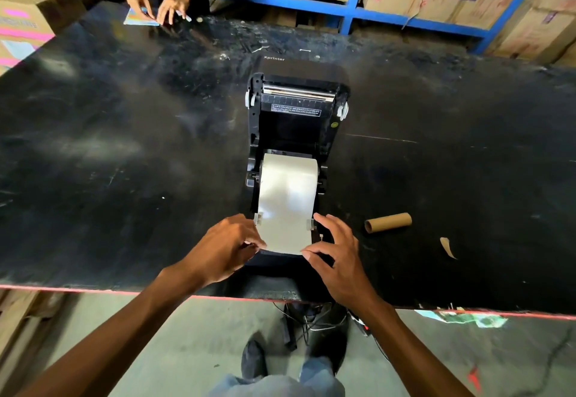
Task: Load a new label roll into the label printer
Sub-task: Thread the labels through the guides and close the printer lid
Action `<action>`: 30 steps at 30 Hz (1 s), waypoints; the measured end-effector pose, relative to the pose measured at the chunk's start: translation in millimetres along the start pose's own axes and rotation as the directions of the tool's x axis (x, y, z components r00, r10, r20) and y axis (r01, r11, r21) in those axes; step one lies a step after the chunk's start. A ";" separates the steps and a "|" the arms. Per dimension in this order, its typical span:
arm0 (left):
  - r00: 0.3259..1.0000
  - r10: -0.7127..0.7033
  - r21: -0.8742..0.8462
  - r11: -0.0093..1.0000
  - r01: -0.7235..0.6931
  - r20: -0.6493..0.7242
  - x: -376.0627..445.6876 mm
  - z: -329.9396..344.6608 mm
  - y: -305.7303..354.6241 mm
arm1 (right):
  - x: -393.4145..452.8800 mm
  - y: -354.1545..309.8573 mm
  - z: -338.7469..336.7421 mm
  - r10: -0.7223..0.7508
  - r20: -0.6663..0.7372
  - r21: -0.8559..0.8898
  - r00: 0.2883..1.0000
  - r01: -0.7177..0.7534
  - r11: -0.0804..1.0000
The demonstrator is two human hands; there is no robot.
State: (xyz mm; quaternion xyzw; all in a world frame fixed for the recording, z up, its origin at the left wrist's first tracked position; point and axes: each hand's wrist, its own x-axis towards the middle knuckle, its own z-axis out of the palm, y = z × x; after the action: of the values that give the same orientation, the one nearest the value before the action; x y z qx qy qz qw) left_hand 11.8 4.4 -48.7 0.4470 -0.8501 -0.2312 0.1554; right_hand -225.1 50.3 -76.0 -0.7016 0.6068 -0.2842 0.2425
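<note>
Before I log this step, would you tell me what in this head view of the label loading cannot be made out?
- Leading edge corners of the white label strip: covered by the left hand and right hand.
- Front of the black label printer: hidden beneath both hands and the strip.
- Small white warning sticker inside the open lid: print too small to read.
- Brown cardboard core tube: any markings too small to see.

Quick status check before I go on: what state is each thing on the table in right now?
Printer: lid open, tilted back.
Label roll: seated in the printer, paper pulled forward.
Paper end: pinched at both corners.
Left hand: grip on the left corner.
Right hand: grip on the right corner.
Empty core: lying on its side on the table, right of the printer.
</note>
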 end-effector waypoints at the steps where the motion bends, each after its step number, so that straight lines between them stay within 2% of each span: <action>1: 1.000 -0.005 -0.024 1.000 0.005 0.013 -3.2 0.7 0.0 | -3.5 -0.1 0.0 -0.005 0.010 -0.005 1.000 0.005 1.000; 6: 0.995 -0.005 -0.089 0.996 0.014 0.102 -19.6 7.3 0.6 | -23.2 2.0 1.5 -0.012 0.074 -0.019 0.997 0.014 1.000; 18: 0.991 -0.050 -0.074 0.996 0.059 0.127 -43.5 29.8 1.3 | -51.3 7.9 20.5 -0.021 0.032 0.014 0.999 0.020 1.000; 23: 0.988 -0.059 -0.067 0.995 0.069 0.141 -51.0 35.4 1.1 | -56.9 11.8 27.5 -0.054 0.020 -0.044 0.998 0.055 0.998; 30: 0.983 -0.075 -0.142 0.985 0.099 0.165 -55.5 40.5 3.4 | -64.1 13.9 32.0 -0.093 0.005 -0.052 0.996 0.093 0.994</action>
State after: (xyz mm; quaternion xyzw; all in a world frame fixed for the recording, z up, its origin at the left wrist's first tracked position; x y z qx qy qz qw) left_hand 21.1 62.5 -84.3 0.4511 -0.8197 -0.3356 0.1100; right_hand -219.4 111.5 -115.3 -0.7355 0.5803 -0.2783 0.2115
